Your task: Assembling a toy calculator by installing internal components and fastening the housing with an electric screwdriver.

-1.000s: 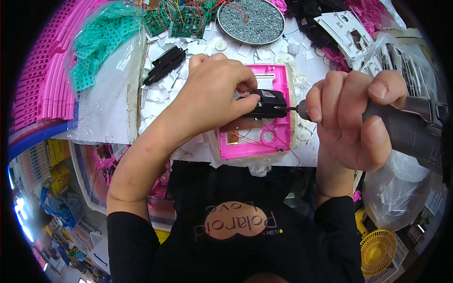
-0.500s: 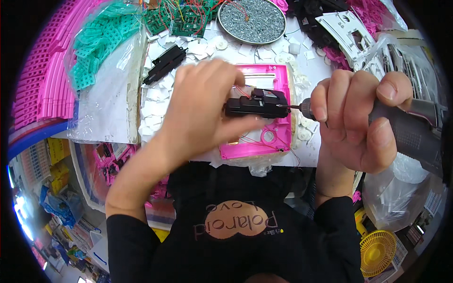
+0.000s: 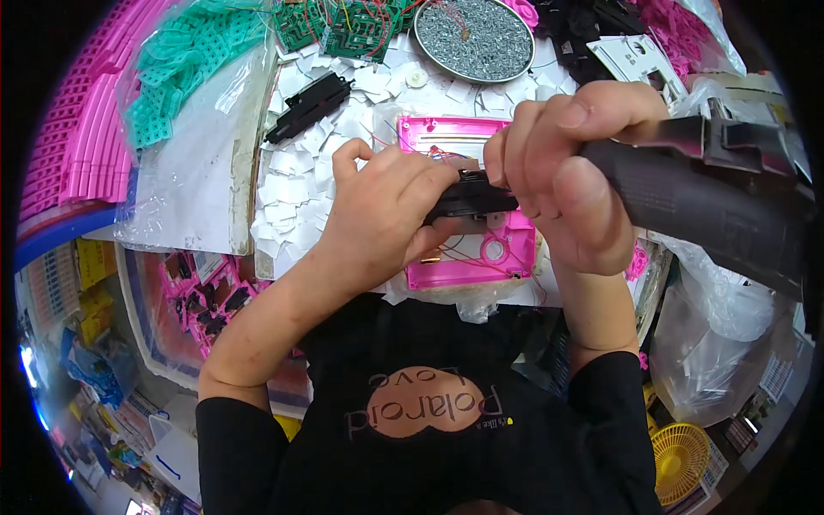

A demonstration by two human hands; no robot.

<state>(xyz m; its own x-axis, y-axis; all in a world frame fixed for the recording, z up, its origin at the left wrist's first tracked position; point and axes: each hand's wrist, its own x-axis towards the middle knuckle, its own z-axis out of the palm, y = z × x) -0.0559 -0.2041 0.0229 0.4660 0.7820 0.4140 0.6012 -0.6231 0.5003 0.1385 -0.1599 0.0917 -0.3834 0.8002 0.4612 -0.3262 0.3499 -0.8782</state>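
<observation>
My left hand [image 3: 382, 210] is closed around the left end of a black plastic module [image 3: 474, 199] with thin wires. Beneath the module lies a pink plastic casing [image 3: 463, 274], open side up, with red wires inside. My right hand [image 3: 575, 163] grips a dark electric screwdriver [image 3: 695, 190], held almost level from the right. Its tip is hidden behind my right fingers, close to the module's right end, so I cannot tell whether it touches a screw. A second black module [image 3: 309, 107] rests to the left among small white pieces.
A round tray of small screws [image 3: 472, 43] stands at the back, beside green circuit boards [image 3: 352, 30]. Teal plastic parts [image 3: 184, 64] and stacked pink grilles [image 3: 94, 137] fill the left. White panels [image 3: 639, 60] lie back right. A bin of pink parts [image 3: 202, 296] sits lower left.
My left hand has moved from a blurred open pose to a grip on the module. My right hand has shifted left with the screwdriver, now covering the module's right end.
</observation>
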